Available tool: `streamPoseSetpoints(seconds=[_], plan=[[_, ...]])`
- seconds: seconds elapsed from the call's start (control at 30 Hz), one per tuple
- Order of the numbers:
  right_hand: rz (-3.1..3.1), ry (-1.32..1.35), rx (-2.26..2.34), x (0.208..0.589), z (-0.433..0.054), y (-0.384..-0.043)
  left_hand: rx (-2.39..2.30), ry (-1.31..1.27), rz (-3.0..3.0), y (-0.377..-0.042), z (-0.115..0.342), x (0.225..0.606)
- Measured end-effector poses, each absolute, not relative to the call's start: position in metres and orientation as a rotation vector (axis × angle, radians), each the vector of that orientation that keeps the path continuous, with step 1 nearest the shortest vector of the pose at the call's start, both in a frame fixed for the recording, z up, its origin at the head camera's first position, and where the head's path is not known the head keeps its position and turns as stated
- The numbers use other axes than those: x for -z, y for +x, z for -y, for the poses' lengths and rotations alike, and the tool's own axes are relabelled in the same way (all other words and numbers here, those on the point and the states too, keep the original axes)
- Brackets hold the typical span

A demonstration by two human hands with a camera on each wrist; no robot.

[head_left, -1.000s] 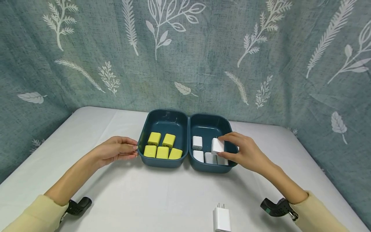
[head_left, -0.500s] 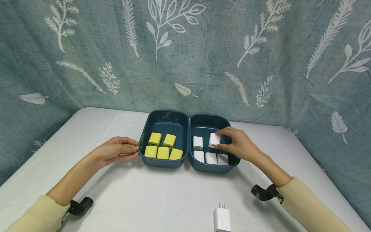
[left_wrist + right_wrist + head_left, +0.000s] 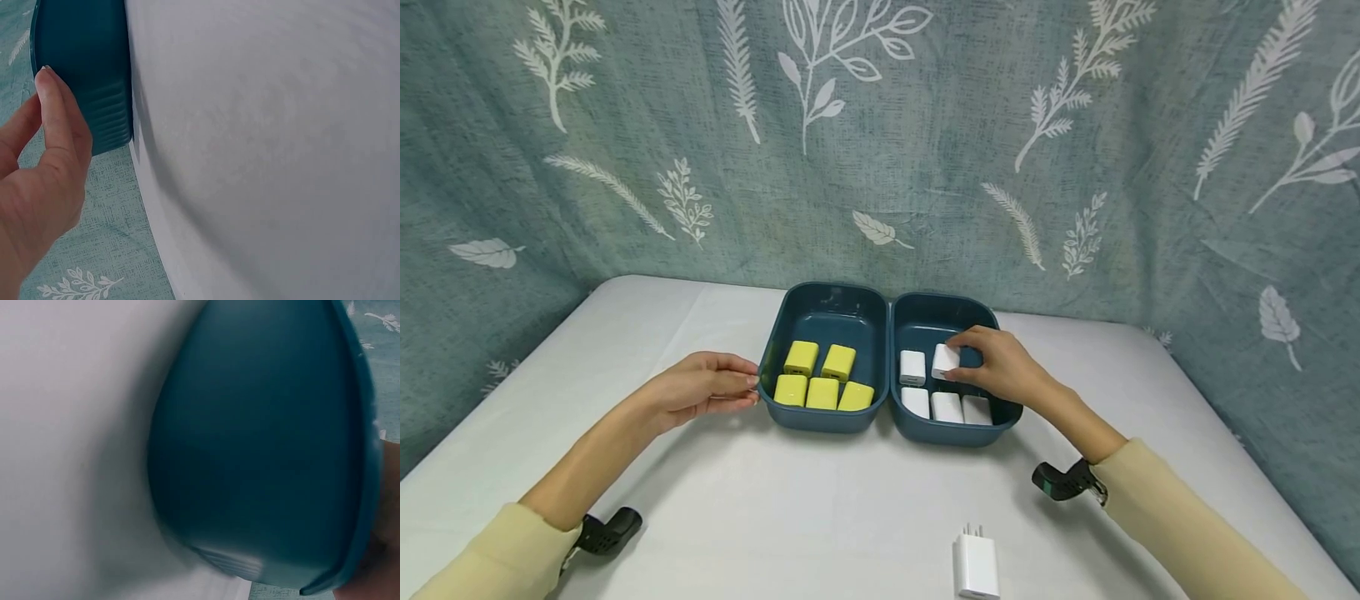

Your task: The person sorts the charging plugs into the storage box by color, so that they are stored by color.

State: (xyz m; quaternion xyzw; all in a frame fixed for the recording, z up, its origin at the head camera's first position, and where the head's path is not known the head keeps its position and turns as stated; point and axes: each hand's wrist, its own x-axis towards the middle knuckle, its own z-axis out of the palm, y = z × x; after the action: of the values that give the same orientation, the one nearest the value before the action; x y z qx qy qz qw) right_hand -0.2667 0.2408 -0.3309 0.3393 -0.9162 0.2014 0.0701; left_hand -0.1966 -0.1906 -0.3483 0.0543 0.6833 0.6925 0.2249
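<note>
Two dark blue-green boxes stand side by side on the table. My left hand point(image 3: 711, 386) touches the outer left side of the left box point(image 3: 820, 421) with fairly straight fingers; the left wrist view shows its fingertips close to the rim. That box holds several yellow charger plugs point(image 3: 801, 358). Over the right box point(image 3: 951, 433), my right hand point(image 3: 996, 364) pinches a white charger plug point(image 3: 945, 361) between thumb and fingers. Beside it sits another white plug point(image 3: 912, 367), with more along the near wall. In the right wrist view the box wall hides most of the right hand.
A single white charger point(image 3: 977, 567) lies on the white table point(image 3: 820, 517) near the front edge, prongs pointing away from me. A blue-green leaf-patterned cloth point(image 3: 880, 150) hangs behind the table.
My right hand has moved left and slightly farther back inside the right box, carrying the white charger plug toward the one at the left. The left hand has stayed in place.
</note>
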Motion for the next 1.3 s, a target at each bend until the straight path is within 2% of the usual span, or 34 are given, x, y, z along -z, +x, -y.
streamPoseSetpoints(seconds=[0.77, 1.3], plan=[[2.805, 1.072, -0.528, 0.337, -0.238, -0.273, -1.907, 0.138, -1.893, -0.197, 0.191, 0.349], [2.762, 1.012, -0.574, 0.325, -0.249, -0.257, -1.911, 0.134, -1.885, -0.197, 0.191, 0.347]])
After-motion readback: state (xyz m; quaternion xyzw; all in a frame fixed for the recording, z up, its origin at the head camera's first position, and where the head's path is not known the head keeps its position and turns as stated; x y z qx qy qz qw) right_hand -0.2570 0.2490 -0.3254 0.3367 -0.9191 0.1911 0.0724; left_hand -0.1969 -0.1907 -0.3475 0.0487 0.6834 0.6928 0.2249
